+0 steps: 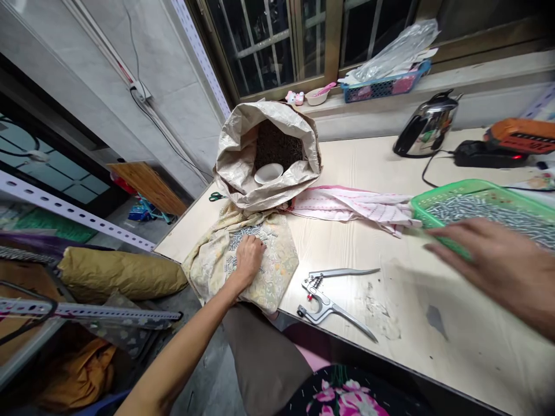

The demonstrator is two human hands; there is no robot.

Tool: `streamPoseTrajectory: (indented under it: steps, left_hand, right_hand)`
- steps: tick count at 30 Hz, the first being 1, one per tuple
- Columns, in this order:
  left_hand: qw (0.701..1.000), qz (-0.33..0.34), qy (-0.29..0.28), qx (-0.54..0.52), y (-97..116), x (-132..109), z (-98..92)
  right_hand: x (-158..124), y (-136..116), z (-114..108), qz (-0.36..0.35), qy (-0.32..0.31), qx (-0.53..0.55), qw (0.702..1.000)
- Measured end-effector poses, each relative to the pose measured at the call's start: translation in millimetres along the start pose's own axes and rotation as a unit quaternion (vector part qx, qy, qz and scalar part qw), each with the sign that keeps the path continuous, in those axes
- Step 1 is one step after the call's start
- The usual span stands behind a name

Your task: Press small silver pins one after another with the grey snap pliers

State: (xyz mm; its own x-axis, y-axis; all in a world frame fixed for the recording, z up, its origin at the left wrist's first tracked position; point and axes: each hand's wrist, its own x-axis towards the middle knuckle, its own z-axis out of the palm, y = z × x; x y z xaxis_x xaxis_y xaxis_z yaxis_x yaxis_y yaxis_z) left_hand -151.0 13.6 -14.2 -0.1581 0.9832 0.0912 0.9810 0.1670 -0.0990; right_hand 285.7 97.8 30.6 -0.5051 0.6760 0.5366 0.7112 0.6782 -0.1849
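Observation:
My left hand (250, 257) rests on a patterned yellowish cloth (277, 266) with its fingers curled closed. Small metal pieces (238, 237), which look like screws or rivets, lie on the cloth around it; whatever the fingers hold is hidden. At the right, my right hand (489, 266) is smeared by motion, fingers pointing left, over the near rim of a green plastic basket (455, 188). That basket holds many similar metal pieces (489, 214). Between the hands, hand pliers (329, 303) with a spring and spread handles lie on the table.
An open woven sack (234, 156) with dark contents and a white bowl (269, 173) stands behind the cloth. Nearby are a pink-white towel (347, 202) and scissors (215, 196). Farther back stand a kettle (427, 124), an orange battery (520, 136) on a charger and a blue basket (385, 84).

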Motion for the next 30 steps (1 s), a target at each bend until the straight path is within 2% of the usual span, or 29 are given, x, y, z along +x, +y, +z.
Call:
streamPoseTrajectory:
  steps: [2, 4, 6, 8, 11, 15, 17, 19, 21, 24, 27, 30]
  left_hand:
    - [0.999, 0.013, -0.027, 0.021, 3.2, 5.9, -2.3]
    - [0.997, 0.033, -0.058, 0.029, 5.3, 10.5, -5.8]
    - [0.996, 0.043, -0.081, 0.023, 6.3, 14.3, -8.7]
    - [0.995, 0.040, -0.095, 0.013, 7.0, 17.9, -10.0]
    - [0.994, 0.026, -0.104, 0.002, 8.9, 23.9, -11.1]
    - [0.995, 0.004, -0.093, -0.028, 11.7, 29.6, -20.2]
    - [0.996, -0.003, -0.082, -0.047, 13.8, 25.9, -28.1]
    - [0.990, -0.022, -0.074, -0.122, 18.5, 13.9, -34.9]
    - [0.961, -0.052, -0.083, -0.260, 26.9, -6.8, -38.1]
    - [0.870, -0.101, -0.147, -0.459, 45.3, -46.9, -35.7]
    - [0.793, -0.160, -0.192, -0.556, 64.2, -80.3, -29.2]
    - [0.762, -0.186, -0.197, -0.589, 77.3, -95.5, -23.6]
  right_hand:
    - [-4.3, -43.3, 20.8, -0.055, -0.053, 0.050, 0.996]
    - [-10.2, -81.1, 42.9, -0.080, -0.116, 0.088, 0.986]
    - [-19.5, -108.4, 63.2, -0.088, -0.175, 0.098, 0.976]
    - [-31.1, -125.9, 78.9, -0.089, -0.203, 0.092, 0.971]
    - [-46.6, -139.5, 91.5, -0.080, -0.198, 0.090, 0.973]
    - [-53.3, -143.1, 94.7, -0.080, -0.184, 0.118, 0.973]
    - [-51.5, -141.6, 94.5, -0.094, -0.186, 0.134, 0.969]
    - [-48.6, -139.5, 94.6, -0.109, -0.185, 0.139, 0.967]
    - [-46.3, -137.8, 95.1, -0.123, -0.168, 0.124, 0.970]
    - [-44.7, -137.0, 94.5, -0.149, -0.124, 0.081, 0.978]
    - [-42.8, -138.0, 90.0, -0.179, -0.090, 0.039, 0.979]
    - [-39.3, -139.1, 83.2, -0.204, -0.078, 0.007, 0.976]
